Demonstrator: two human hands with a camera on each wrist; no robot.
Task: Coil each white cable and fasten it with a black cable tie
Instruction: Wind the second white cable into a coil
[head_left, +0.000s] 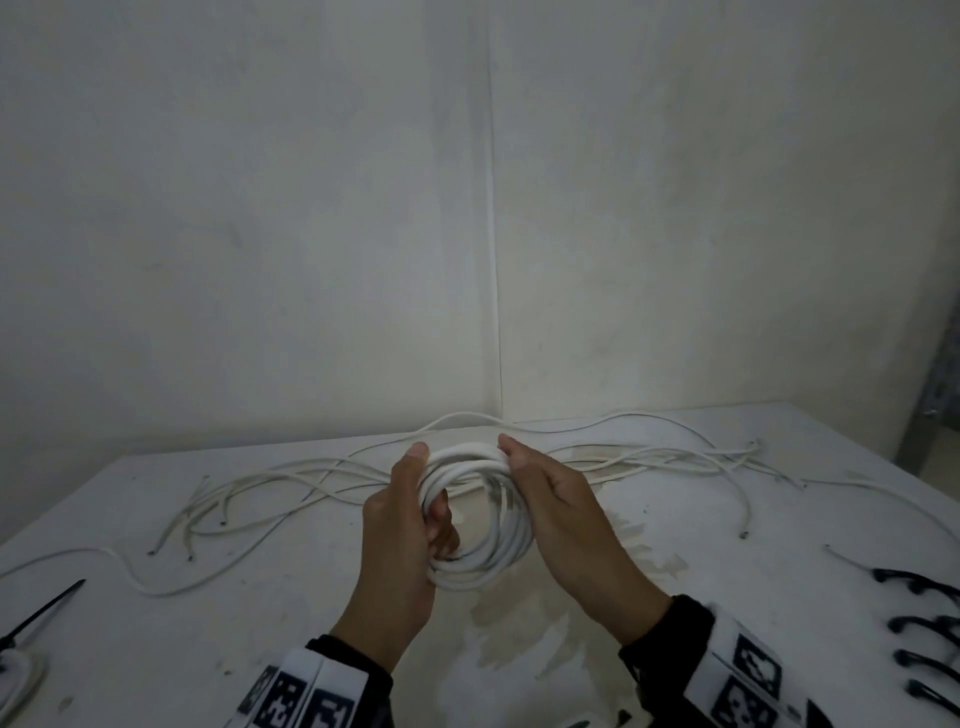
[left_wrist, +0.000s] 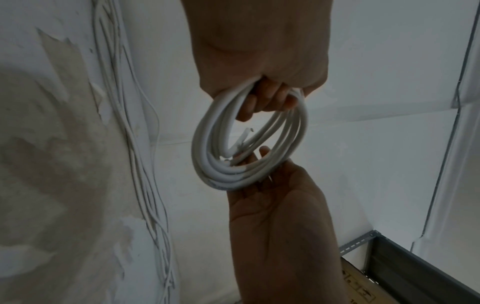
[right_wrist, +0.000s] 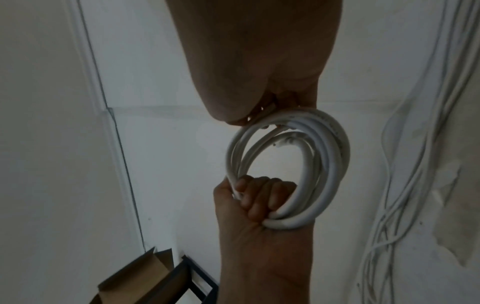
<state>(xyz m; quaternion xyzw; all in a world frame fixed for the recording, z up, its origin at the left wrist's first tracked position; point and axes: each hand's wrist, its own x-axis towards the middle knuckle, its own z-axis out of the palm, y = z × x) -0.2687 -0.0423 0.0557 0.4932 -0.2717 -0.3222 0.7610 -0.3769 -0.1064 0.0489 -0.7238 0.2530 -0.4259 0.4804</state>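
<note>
The black cable ties (head_left: 922, 631) run off the head view's right edge, and another coil (head_left: 23, 675) is cut off bottom left.

It looked like a bare workroom or storeroom, though the dim light left that unsure: plain white walls (head_left: 311, 208), a scuffed white table (head_left: 727, 519), metal shelving (left_wrist: 405, 265) and a cardboard box (right_wrist: 145, 275).

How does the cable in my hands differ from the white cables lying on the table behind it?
1. The held cable is wound into a tight round coil; the loose cables lie stretched out in long, slack curves.
2. The held cable is lifted off the table, gripped by the left hand and the right hand; the loose cables rest on it, untouched.

Both are white, and neither shows a black tie on it.
</note>
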